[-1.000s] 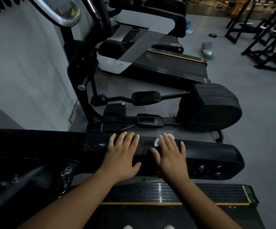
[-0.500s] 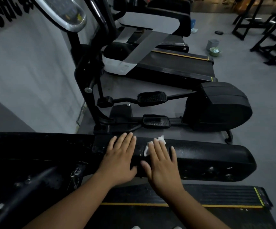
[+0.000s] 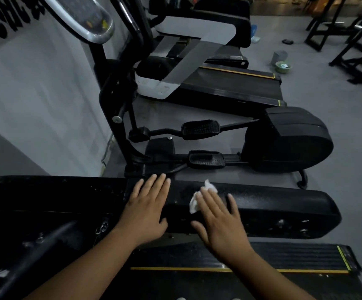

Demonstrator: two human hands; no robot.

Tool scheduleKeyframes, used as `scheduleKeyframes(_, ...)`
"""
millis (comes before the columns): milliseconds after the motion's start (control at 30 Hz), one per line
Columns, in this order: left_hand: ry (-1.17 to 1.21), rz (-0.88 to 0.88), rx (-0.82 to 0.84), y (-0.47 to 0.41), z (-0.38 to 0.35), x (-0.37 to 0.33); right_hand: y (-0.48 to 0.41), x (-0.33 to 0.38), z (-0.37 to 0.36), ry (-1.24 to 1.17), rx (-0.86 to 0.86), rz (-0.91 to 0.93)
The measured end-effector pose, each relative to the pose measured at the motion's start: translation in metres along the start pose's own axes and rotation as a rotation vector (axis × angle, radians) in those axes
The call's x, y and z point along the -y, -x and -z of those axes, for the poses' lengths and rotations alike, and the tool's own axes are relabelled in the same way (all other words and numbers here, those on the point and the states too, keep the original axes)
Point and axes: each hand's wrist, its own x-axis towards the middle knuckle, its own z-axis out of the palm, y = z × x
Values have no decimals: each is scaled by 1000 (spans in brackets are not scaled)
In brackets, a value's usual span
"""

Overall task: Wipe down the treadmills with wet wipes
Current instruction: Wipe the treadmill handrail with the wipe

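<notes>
Currently, we list what lies in view.

1. Our left hand (image 3: 147, 211) lies flat on the black side rail (image 3: 284, 208) of the near treadmill (image 3: 197, 284). Its fingers are straight and slightly spread, and it holds nothing.
2. Our right hand (image 3: 221, 221) is just at three o'clock of the left. Its straight fingers press the white wet wipe (image 3: 194, 203) onto the same rail. The wipe shows crumpled past the fingertips and at nine o'clock of the index finger.
3. A black elliptical trainer (image 3: 284, 139) stands at twelve o'clock beyond the rail, on the grey floor (image 3: 338, 109).
4. A second treadmill (image 3: 230, 87) stands farther off at twelve o'clock.
5. A green bowl (image 3: 283, 67) sits on the floor at one o'clock, just beside a grey container (image 3: 279, 55).
</notes>
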Motion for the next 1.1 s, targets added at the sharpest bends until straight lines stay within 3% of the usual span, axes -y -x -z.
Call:
scheduleKeyframes(133, 9, -4, 29, -1, 0, -2, -46, 12, 1, -76, 24, -235)
scheduleKeyframes(233, 22, -9, 22, 0, 2, -1, -41, 38, 0, -40, 47, -19)
scheduleKeyframes(333, 18, -8, 35, 1, 0, 1, -3, 21, -2, 34, 37, 126)
scheduleKeyframes(500, -25, -2, 52, 1, -4, 1, -42, 8, 1, -34, 24, -227)
scheduleKeyframes(600, -22, -8, 39, 1, -1, 1, -38, 44, 2, -56, 44, -40)
scheduleKeyframes(700, -35, -10, 45, 0, -1, 1, 1, 29, 1, 29, 31, 158)
scheduleKeyframes(867, 11, -10, 17, 1, 0, 0, -40, 2, 5, 40, 57, -178)
scheduleKeyframes(1033, 21, -1, 72, 4, 10, 1, -17, 33, 3, 24, 89, 102)
scheduleKeyframes(1100, 22, 36, 45, 12, 4, 6, -3, 18, 6, 35, 66, 125)
